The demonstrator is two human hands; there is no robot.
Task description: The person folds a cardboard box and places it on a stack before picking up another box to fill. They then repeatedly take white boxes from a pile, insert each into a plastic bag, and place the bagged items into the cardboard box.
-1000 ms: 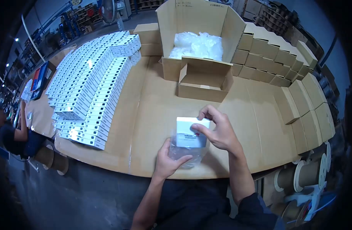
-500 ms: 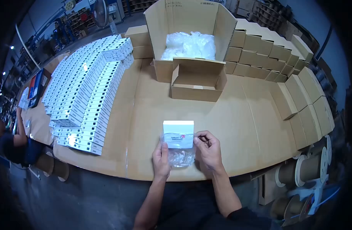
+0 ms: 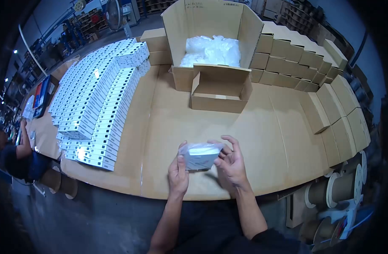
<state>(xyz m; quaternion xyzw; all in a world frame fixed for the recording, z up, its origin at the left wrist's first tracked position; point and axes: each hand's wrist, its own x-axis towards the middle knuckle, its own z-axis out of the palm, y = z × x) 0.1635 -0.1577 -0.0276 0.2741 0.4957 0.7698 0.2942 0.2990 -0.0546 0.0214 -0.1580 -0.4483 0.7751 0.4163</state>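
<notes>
A small white box (image 3: 201, 157), wrapped in a clear plastic bag (image 3: 189, 148), is tilted over the front part of the table. My left hand (image 3: 178, 175) grips its left side, thumb on the near face. At the right edge, my right hand (image 3: 233, 166) has its thumb against the wrapped box, while its index finger is raised and apart. The other right fingers are partly hidden. Beyond the hands stands an open brown carton (image 3: 217, 104), with a small pale patch inside.
Stacked white boxes (image 3: 90, 99) cover the table's left side. A large carton (image 3: 211, 19) at the back holds clear plastic bags (image 3: 213, 51). Brown cartons (image 3: 293, 63) line the back right and right edge (image 3: 340, 114). Another person (image 3: 18, 152) is at far left.
The white box has tipped, so its printed face no longer shows upright, and the bag's loose lower part has folded out of sight. My right index finger has lifted away.
</notes>
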